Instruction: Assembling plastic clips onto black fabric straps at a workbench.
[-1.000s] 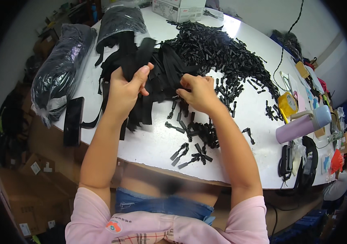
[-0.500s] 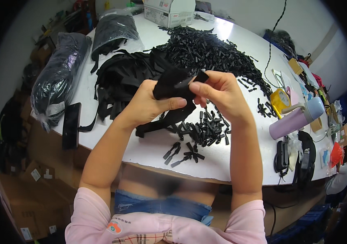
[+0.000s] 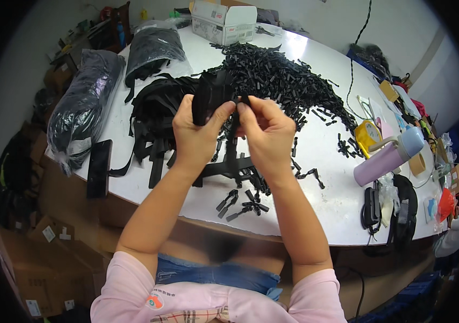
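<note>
head view: left hand (image 3: pixel 200 131) pinches a black strap (image 3: pixel 210 98) above the white table (image 3: pixel 321 215); right hand (image 3: pixel 268 132), just beside it, pinches something black (image 3: pixel 244 100), too hidden to tell what.

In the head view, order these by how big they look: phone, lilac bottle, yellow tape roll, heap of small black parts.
1. Heap of small black parts
2. Lilac bottle
3. Phone
4. Yellow tape roll

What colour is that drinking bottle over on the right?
The bottle is lavender with a pale blue lid, seen best in the head view.
</note>
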{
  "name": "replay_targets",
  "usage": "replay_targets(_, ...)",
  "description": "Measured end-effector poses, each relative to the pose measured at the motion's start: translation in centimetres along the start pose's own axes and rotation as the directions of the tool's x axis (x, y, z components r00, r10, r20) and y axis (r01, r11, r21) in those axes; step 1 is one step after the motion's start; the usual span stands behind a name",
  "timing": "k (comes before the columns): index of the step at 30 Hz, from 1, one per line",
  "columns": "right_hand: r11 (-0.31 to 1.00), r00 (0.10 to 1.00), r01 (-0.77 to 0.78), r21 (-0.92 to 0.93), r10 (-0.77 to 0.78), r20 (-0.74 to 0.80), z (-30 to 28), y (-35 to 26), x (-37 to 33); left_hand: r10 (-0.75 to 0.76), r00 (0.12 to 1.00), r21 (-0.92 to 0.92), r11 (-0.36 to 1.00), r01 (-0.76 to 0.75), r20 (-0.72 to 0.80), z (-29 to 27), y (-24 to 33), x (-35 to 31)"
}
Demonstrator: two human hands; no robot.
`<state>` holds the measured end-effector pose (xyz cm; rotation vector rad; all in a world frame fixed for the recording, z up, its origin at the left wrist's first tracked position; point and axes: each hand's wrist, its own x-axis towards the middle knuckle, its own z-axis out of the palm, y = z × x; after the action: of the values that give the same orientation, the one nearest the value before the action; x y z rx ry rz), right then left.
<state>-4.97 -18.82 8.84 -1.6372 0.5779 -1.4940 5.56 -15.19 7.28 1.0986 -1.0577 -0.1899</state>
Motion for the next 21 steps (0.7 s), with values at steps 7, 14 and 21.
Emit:
replay_targets(7, 0.993, 0.977, 0.117, 0.021, -0.119, 0.174, 1.6, -0.7, -0.9, -0.060, 0.998, -0.156, 0.986, 0.062, 0.014, 0.3, -0.8, -0.5)
replay_targets(14, 0.974, 0.853, -0.122, -0.193, 0.202, 0.481, -3.8, 0.3, 0.0, -0.076, 0.994, -0.107, 0.992, 0.067, -0.080, -2.2, 0.9, 1.1)
replay_targets(21, 0.465, 0.792, 0.417, -0.781, 0.236, 0.563, -8.5, 5.2, -2.6, 0.085, 0.984, 0.074, 0.994, -0.075, -0.154, -3.0, 2.0, 1.2)
